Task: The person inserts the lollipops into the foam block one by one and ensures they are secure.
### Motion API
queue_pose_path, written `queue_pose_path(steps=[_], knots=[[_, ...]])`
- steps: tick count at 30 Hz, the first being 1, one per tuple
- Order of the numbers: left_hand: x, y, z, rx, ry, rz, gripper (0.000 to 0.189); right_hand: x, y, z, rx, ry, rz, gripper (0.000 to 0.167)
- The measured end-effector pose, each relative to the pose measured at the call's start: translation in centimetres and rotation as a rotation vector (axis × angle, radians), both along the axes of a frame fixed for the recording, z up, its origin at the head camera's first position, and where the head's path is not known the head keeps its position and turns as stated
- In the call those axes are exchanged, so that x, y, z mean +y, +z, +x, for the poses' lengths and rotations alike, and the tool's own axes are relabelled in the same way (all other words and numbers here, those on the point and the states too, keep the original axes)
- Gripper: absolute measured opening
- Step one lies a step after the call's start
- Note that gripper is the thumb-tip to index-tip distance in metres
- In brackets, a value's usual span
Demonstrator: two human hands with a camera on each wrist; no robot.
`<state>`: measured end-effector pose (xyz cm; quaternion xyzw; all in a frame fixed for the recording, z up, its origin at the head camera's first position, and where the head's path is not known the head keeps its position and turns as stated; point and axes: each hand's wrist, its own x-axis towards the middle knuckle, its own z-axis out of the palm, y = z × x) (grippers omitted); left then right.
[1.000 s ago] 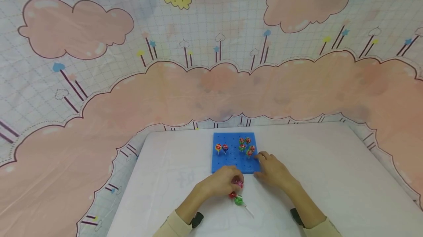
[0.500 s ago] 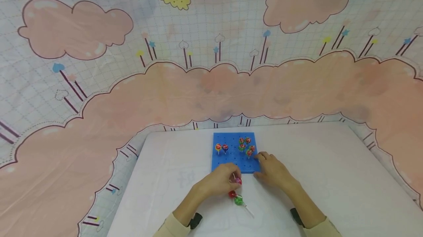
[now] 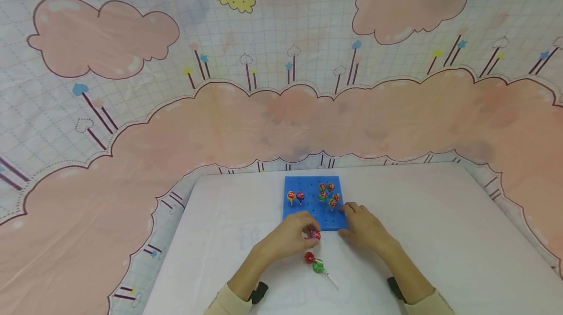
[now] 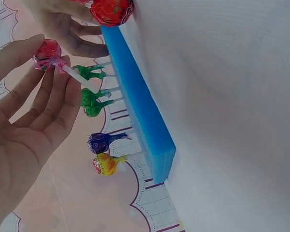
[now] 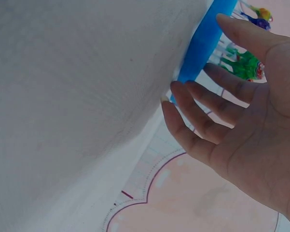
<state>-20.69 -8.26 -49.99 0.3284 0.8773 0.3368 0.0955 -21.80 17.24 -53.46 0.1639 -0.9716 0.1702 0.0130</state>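
My left hand (image 3: 288, 237) pinches a pink-wrapped lollipop (image 4: 48, 55) by its candy end, close in front of the board; its white stick points toward the board in the left wrist view. The blue foam board (image 3: 312, 212) is dotted with small holes. A yellow lollipop (image 3: 291, 196) and a dark blue lollipop (image 3: 300, 196) stand upright in its left side. Several green-and-red lollipops (image 3: 323, 196) stand at its right. My right hand (image 3: 365, 227) rests at the board's right edge, fingers (image 5: 231, 84) spread and relaxed, thumb near the front corner.
On the white table (image 3: 228, 217), a red lollipop (image 3: 309, 257) and a green lollipop (image 3: 318, 266) lie close together in front of the board, between the forearms. A printed cloth (image 3: 272, 124) with clouds hangs behind and beside the table.
My left hand has moved slightly up toward the board with the pink lollipop, whose candy has turned in the fingers. The red lollipop now shows more fully. My right hand stays put.
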Motion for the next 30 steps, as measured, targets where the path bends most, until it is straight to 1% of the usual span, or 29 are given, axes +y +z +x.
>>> queue_pose_path(steps=[4, 15, 22, 30], knots=[[-0.16, 0.3, 0.03, -0.002, 0.013, 0.024, 0.015, -0.02, -0.03, -0.08, 0.001, -0.001, 0.009, 0.062], [-0.3, 0.39, -0.33, 0.034, 0.015, 0.072, 0.015, 0.02, -0.23, -0.14, 0.004, 0.002, 0.006, 0.062], [-0.45, 0.69, -0.34, 0.008, 0.039, 0.101, 0.016, 0.05, -0.48, -0.21, 0.012, 0.002, 0.002, 0.063], [-0.58, 0.91, -0.3, 0.022, 0.053, 0.12, 0.017, 0.07, -0.5, -0.23, 0.018, 0.003, 0.005, 0.063]])
